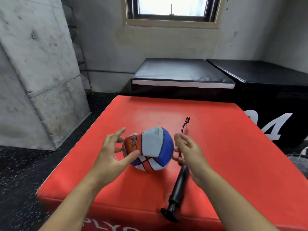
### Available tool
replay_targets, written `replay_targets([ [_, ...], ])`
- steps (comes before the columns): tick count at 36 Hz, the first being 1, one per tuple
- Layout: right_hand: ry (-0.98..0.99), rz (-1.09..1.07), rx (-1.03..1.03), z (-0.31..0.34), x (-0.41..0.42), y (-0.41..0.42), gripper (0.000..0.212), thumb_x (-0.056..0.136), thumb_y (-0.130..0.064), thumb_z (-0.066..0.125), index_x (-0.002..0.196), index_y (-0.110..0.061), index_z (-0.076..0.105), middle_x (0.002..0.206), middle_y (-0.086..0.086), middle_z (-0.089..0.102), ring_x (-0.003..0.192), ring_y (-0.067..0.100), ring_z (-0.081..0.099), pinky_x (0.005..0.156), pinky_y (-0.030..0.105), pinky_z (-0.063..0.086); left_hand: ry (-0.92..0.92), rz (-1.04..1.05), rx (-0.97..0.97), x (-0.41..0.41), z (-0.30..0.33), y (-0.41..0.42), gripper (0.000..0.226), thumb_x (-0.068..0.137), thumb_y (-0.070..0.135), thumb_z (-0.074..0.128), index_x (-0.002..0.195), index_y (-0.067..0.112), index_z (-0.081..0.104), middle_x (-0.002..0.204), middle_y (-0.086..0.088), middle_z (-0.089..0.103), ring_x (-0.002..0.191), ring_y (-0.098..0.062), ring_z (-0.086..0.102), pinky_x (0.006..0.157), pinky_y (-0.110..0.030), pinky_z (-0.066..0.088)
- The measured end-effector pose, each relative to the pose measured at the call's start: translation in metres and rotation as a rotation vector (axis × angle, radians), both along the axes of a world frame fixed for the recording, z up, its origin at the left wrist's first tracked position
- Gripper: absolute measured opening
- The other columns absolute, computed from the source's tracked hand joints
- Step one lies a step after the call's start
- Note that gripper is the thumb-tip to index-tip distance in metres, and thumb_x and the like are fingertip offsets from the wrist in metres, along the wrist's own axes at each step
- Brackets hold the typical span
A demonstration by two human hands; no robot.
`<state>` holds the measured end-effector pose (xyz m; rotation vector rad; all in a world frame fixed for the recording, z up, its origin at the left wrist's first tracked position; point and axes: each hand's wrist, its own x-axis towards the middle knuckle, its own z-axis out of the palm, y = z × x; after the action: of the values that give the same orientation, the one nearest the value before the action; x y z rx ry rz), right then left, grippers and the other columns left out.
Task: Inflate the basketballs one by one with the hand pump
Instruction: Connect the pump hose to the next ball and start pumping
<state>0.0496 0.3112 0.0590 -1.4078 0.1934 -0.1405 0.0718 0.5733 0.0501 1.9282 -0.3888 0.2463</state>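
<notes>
A: Where's the ball (150, 148)?

B: On the red box (225, 147), near the middle, limp and caved in. The left hand (110, 153) cups its left side, thumb pressed on the panel, fingers spread. The right hand (187, 151) is wide and relaxed just beside the right side; I can't tell if it touches.

A: So which step?

B: I'd say turning the ball to find the valve. No valve shows from here.

A: And the pump (177, 187)?

B: Lying by the right wrist, handle toward the front edge, its hose (184, 126) running off behind the ball. Next the right hand must pick up the needle end, and the ball partly blocks the reach.

A: Anything else?

B: Black boxes (181, 75) behind, under a window (171, 7).
</notes>
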Motion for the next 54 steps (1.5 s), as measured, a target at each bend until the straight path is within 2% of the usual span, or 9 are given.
replay_targets([
  [5, 0.015, 0.095, -0.061, 0.000, -0.006, 0.004, 0.031, 0.102, -0.043, 0.063, 0.125, -0.025, 0.072, 0.114, -0.004, 0.079, 0.093, 0.003, 0.074, 0.070, 0.021, 0.058, -0.012, -0.017, 0.052, -0.002, -0.001, 0.001, 0.086, 0.068, 0.075, 0.084, 0.143, 0.042, 0.058, 0.131, 0.016, 0.053, 0.123, 0.004, 0.056, 0.103, -0.029, 0.052],
  [10, -0.049, 0.073, -0.007, -0.002, -0.011, -0.001, 0.030, 0.097, -0.033, 0.072, 0.127, -0.028, 0.071, 0.123, 0.002, 0.073, 0.098, 0.007, 0.074, 0.076, 0.020, 0.057, -0.062, -0.053, 0.005, -0.004, 0.001, -0.001, 0.084, 0.070, 0.044, 0.096, 0.145, 0.038, 0.058, 0.133, 0.012, 0.056, 0.133, -0.006, 0.056, 0.108, -0.029, 0.050],
  [16, -0.093, 0.173, -0.199, -0.014, -0.012, -0.008, 0.052, 0.088, -0.006, 0.082, 0.130, -0.033, 0.066, 0.134, -0.018, 0.067, 0.132, -0.002, 0.056, 0.103, 0.030, 0.053, -0.057, -0.051, -0.067, -0.004, -0.001, -0.003, 0.079, 0.065, 0.053, 0.087, 0.138, 0.048, 0.059, 0.121, 0.020, 0.061, 0.129, -0.006, 0.059, 0.104, -0.018, 0.051],
  [24, -0.032, 0.179, -0.283, -0.027, -0.011, 0.003, 0.052, 0.086, -0.018, 0.087, 0.126, -0.042, 0.065, 0.135, -0.014, 0.061, 0.122, -0.001, 0.063, 0.103, 0.035, 0.056, -0.058, 0.071, 0.092, 0.008, -0.014, -0.008, 0.074, 0.079, 0.028, 0.092, 0.141, 0.039, 0.055, 0.131, 0.019, 0.052, 0.127, 0.010, 0.049, 0.106, -0.027, 0.046],
  [29, -0.030, 0.164, -0.241, -0.023, -0.008, 0.000, 0.046, 0.090, -0.009, 0.080, 0.125, -0.034, 0.064, 0.134, -0.009, 0.062, 0.118, 0.008, 0.066, 0.090, 0.023, 0.057, -0.007, 0.043, 0.176, 0.007, -0.015, -0.006, 0.073, 0.072, 0.061, 0.077, 0.137, 0.031, 0.063, 0.136, 0.019, 0.057, 0.131, 0.002, 0.052, 0.111, -0.039, 0.048],
  [35, -0.012, 0.071, -0.258, -0.022, -0.002, -0.023, 0.044, 0.091, -0.007, 0.080, 0.120, -0.035, 0.064, 0.133, -0.005, 0.062, 0.119, 0.014, 0.065, 0.088, 0.030, 0.057, -0.018, 0.073, 0.206, 0.008, -0.016, -0.005, 0.068, 0.075, 0.055, 0.089, 0.135, 0.032, 0.065, 0.134, 0.020, 0.055, 0.130, 0.002, 0.051, 0.113, -0.042, 0.046],
  [44, 0.063, -0.003, -0.593, -0.033, -0.006, -0.066, 0.045, 0.086, -0.014, 0.084, 0.124, -0.030, 0.066, 0.127, -0.009, 0.066, 0.119, 0.014, 0.061, 0.099, 0.032, 0.048, 0.099, 0.246, 0.138, 0.015, -0.012, -0.022, 0.086, 0.084, 0.046, 0.085, 0.157, 0.026, 0.043, 0.157, 0.000, 0.042, 0.145, -0.013, 0.039, 0.116, -0.030, 0.030],
  [47, 0.024, -0.005, -0.618, -0.033, -0.008, -0.067, 0.038, 0.089, -0.019, 0.082, 0.123, -0.030, 0.068, 0.125, -0.011, 0.068, 0.117, 0.010, 0.063, 0.097, 0.030, 0.050, 0.235, 0.210, 0.046, 0.018, -0.014, -0.024, 0.111, 0.069, 0.067, 0.084, 0.161, 0.030, 0.034, 0.159, -0.001, 0.044, 0.145, -0.019, 0.046, 0.122, -0.040, 0.036],
  [54, -0.002, 0.112, -0.351, -0.018, -0.010, -0.039, 0.048, 0.099, -0.049, 0.064, 0.144, -0.037, 0.054, 0.120, -0.003, 0.069, 0.086, 0.015, 0.076, 0.072, 0.030, 0.059, 0.065, 0.061, 0.035, 0.011, -0.003, -0.033, 0.121, 0.053, 0.055, 0.091, 0.160, 0.033, 0.037, 0.145, 0.021, 0.046, 0.140, -0.002, 0.045, 0.115, -0.039, 0.045],
])
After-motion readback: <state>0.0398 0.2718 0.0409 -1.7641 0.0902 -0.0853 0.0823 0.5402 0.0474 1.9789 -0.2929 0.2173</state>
